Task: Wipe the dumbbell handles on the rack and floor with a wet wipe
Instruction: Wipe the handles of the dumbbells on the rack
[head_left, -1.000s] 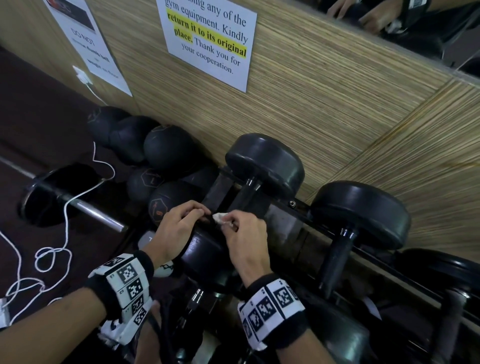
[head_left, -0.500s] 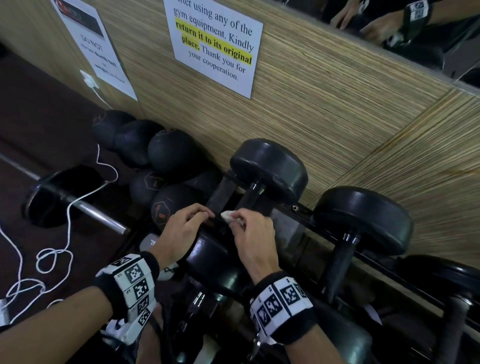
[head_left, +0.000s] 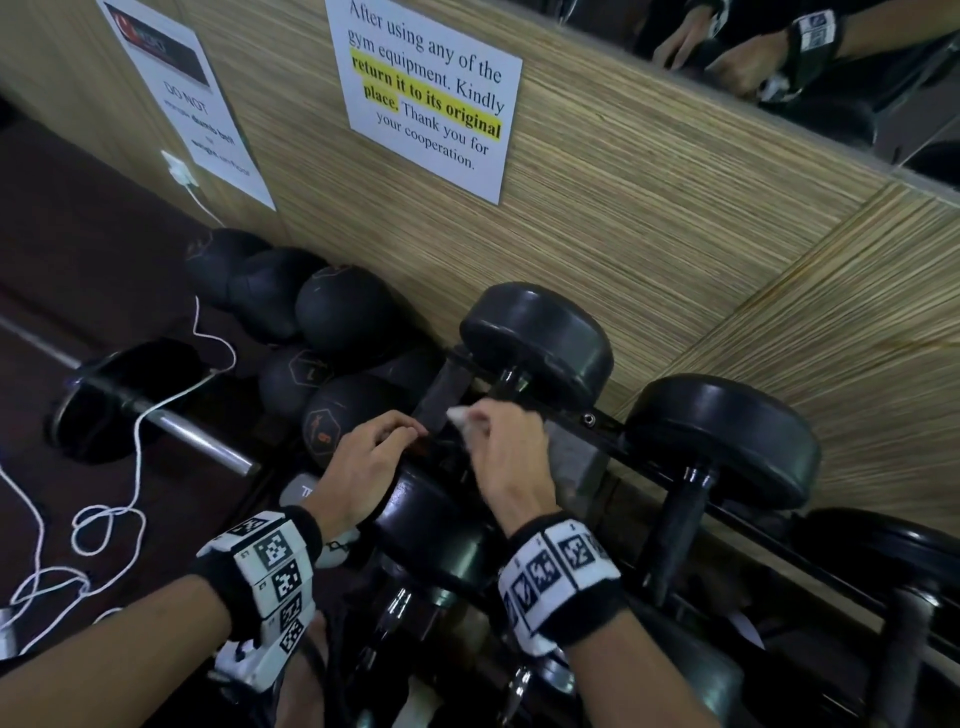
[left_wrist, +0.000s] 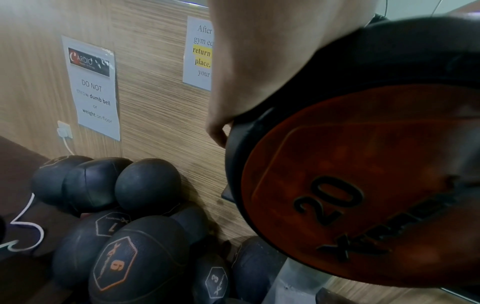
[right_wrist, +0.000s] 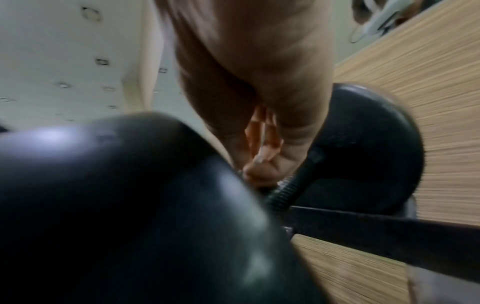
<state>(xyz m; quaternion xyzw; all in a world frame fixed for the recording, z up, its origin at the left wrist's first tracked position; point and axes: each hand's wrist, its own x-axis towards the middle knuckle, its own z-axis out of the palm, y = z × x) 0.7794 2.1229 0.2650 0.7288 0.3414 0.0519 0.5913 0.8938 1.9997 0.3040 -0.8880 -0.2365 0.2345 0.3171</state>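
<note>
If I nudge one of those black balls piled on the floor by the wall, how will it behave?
The ball is round, so it would probably roll, though the neighbours packed around it and the wall should stop it quickly. The printed 6 on another ball suggests weighted balls, likely heavy for their size. Stitched panels hint at a grippy, slightly soft skin.

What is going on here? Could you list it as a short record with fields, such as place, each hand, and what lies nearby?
Place: dumbbell rack against a wood-grain wall
Right hand: holds a white wet wipe at the handle of the leftmost rack dumbbell
Left hand: rests on that dumbbell's near head, marked 20
Next dumbbell: on the rack to the right, untouched
Nearby: medicine balls, a barbell, a white cable
Wall: a notice about returning equipment
</note>
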